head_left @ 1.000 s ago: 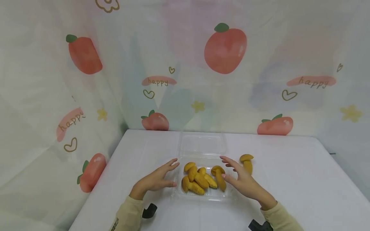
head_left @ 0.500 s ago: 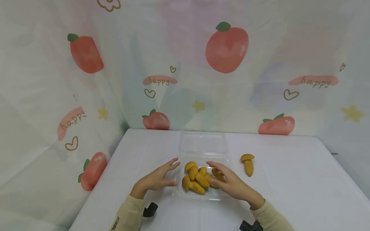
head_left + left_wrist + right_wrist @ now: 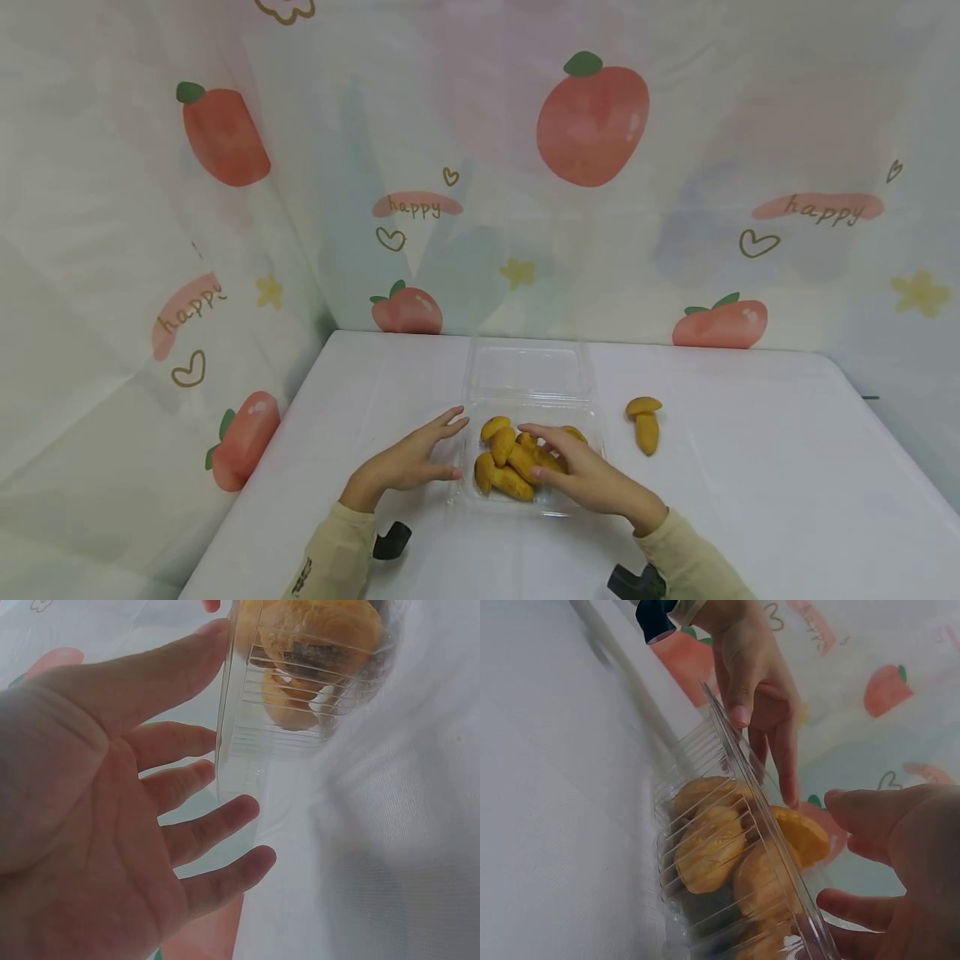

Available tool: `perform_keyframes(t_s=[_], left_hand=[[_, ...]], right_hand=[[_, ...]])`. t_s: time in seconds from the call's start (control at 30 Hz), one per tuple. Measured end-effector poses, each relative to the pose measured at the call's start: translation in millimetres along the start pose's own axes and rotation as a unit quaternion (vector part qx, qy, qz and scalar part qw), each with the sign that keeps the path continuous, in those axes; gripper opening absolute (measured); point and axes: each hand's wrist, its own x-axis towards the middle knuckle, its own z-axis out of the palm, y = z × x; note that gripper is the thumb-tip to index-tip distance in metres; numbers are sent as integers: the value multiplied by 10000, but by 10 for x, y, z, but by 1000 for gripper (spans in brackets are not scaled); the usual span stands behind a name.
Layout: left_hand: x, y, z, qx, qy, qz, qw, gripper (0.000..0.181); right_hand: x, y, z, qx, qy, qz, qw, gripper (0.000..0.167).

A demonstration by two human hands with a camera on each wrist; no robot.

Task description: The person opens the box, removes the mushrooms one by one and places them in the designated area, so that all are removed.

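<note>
Several yellow-brown mushrooms [image 3: 512,482] lie in a clear plastic clamshell box [image 3: 551,511], piled mostly toward its left side. At the box's left edge is my left hand [image 3: 401,462], thumb and fingers spread. In the left wrist view its thumb tip meets the clear wall [image 3: 234,769], or nearly so. Above the box's right half hovers my right hand [image 3: 596,482], fingers spread over the mushrooms and hiding some of them. Nothing shows between its thumb and fingers in the right wrist view, where the mushrooms [image 3: 709,851] show through the ribbed side.
The box's clear lid [image 3: 528,372] lies folded back toward the wall. One mushroom [image 3: 646,425] lies on the white tabletop [image 3: 757,467] right of the box. A printed cloth [image 3: 480,167] hangs behind the table. Black wrist mounts [image 3: 392,542] hang below both forearms.
My right hand has moved left from the box's right edge to above the mushrooms, covering the one at the right. My left hand has stayed at the left edge.
</note>
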Motion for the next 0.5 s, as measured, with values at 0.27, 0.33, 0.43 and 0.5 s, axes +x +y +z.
perform_keyframes(t_s=[0.27,0.33,0.43,0.5], left_hand=[[-1,24,2,-17,14,53,10000,78],[-5,24,2,-22,16,64,10000,78],[-9,18,1,-36,24,56,10000,78],[-9,10,0,-34,36,58,10000,78]], right_hand=[[56,23,32,113,-276,-188,9994,55],[69,21,35,112,-348,-231,9991,54],[97,14,41,30,-478,-326,9983,55],[112,12,46,-112,-561,-412,9975,56]])
